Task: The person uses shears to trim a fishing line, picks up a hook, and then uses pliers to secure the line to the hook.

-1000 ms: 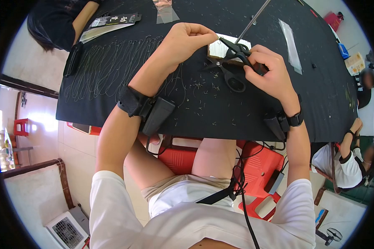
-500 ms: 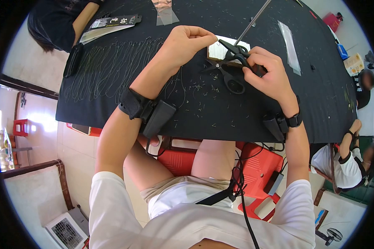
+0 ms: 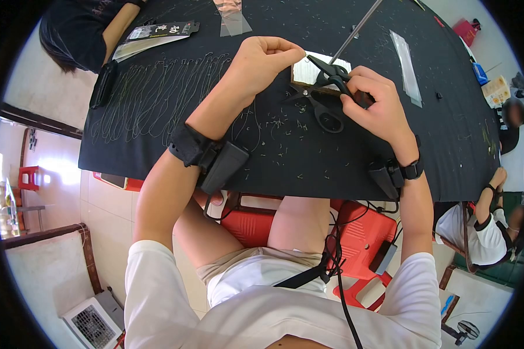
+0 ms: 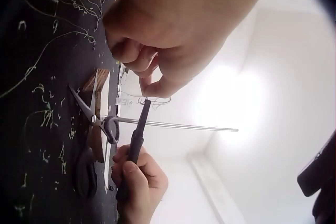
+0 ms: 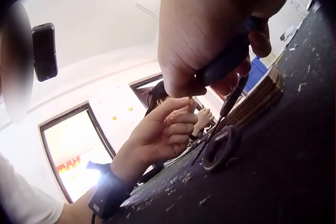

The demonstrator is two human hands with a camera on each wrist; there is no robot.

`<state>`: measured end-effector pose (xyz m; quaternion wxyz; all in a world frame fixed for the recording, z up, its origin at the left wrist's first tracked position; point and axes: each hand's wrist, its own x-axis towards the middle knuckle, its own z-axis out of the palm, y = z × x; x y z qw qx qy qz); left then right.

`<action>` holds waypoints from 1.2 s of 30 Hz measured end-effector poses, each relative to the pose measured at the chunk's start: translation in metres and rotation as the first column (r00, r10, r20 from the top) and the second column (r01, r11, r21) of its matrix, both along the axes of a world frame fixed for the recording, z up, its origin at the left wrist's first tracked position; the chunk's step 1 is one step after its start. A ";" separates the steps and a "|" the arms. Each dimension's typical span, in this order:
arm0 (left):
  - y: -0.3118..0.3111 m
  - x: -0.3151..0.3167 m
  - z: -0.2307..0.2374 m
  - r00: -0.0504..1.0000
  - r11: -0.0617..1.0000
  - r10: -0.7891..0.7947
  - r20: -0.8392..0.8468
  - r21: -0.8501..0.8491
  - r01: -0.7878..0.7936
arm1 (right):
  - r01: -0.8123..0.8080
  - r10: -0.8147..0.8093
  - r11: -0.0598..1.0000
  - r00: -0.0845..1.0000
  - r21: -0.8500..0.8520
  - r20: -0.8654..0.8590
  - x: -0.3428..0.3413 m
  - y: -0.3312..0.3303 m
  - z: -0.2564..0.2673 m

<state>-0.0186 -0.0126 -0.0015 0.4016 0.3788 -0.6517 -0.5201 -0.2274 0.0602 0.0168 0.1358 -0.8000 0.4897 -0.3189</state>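
Observation:
Near the far side of the black table, the left hand (image 3: 258,61) pinches something small between thumb and index finger; a thin line loop (image 4: 160,101) shows at its fingertips in the left wrist view. The right hand (image 3: 377,102) grips a black-handled tool (image 3: 333,71), whose tip is right by the left fingertips. In the left wrist view, that tool (image 4: 138,137) points up to the pinch. Open scissors (image 3: 323,113) lie on the table below the hands, beside a white-topped wooden block (image 3: 304,71). Whether the tool's tip touches the line, I cannot tell.
Rows of looped dark lines (image 3: 151,99) lie at the left, with a printed packet (image 3: 157,32) behind them. A clear plastic strip (image 3: 406,67) is at the right. Small clippings (image 3: 282,148) are scattered over the cloth. A thin metal rod (image 3: 358,29) slants above the block.
Both hands stay nearly in place, the pinch and grip unchanged. The right hand and its tool have shifted very slightly down and left since the first frame.

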 end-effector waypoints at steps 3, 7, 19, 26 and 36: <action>-0.002 0.002 0.000 0.996 0.997 -0.070 0.054 0.016 0.069 | -0.012 0.012 1.000 1.000 -0.002 -0.009 -0.001 0.000 0.000; -0.001 0.001 0.000 1.000 1.000 -0.021 0.015 -0.008 0.021 | -0.008 0.008 1.000 1.000 0.006 0.000 0.000 0.000 0.000; 0.000 0.002 0.004 0.999 0.999 -0.022 0.024 0.034 0.021 | -0.016 0.016 1.000 1.000 -0.006 -0.008 -0.001 0.000 0.000; 0.000 0.003 0.004 0.999 0.999 -0.026 0.022 0.021 0.026 | -0.015 0.015 1.000 1.000 0.010 0.001 0.000 0.000 0.000; 0.000 0.002 0.005 0.999 0.998 -0.034 0.017 0.058 0.033 | -0.005 0.005 1.000 1.000 0.002 -0.008 0.000 0.000 0.001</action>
